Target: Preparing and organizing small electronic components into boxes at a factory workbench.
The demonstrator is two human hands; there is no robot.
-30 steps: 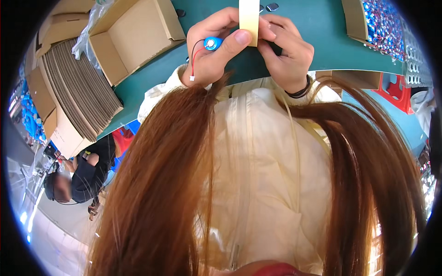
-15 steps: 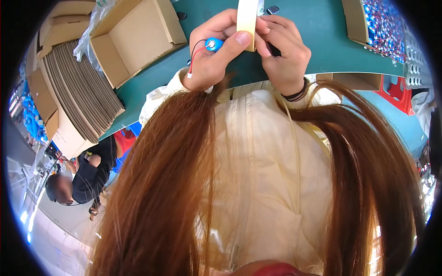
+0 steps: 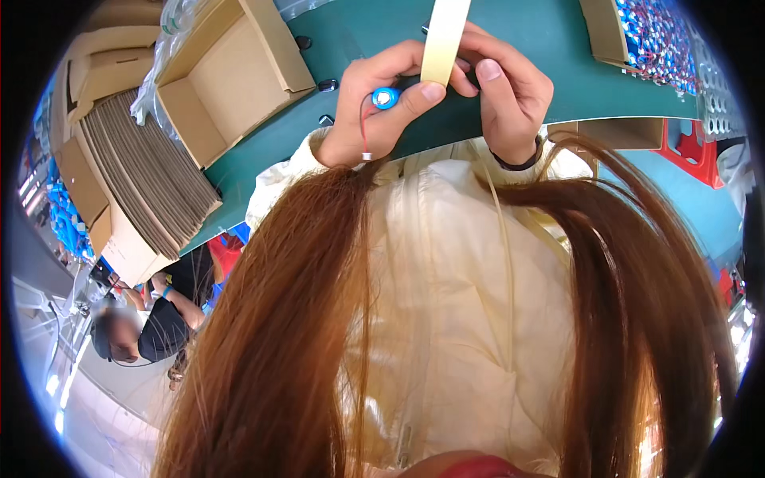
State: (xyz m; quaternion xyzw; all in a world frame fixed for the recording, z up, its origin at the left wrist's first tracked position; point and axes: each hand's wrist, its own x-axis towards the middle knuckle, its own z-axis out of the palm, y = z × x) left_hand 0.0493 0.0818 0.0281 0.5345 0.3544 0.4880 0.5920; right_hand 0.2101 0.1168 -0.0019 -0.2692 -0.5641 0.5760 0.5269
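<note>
Two hands meet over the worktop: the left hand grips a pale strip, now leaning rightward, and a blue cell (wire dangling); the right hand, thumb newly raised, has an unclear hold, suggesting unfinished handling.

Cream zip-front jacket; dark right-wrist band

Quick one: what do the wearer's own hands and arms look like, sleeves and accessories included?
Left hand and right hand: both bare, no gloves. Forearms in loose, pale cream sleeves, left sleeve and right sleeve. A thin dark band circles the right wrist; none visible on the left, where hair partly covers the forearm.
</note>
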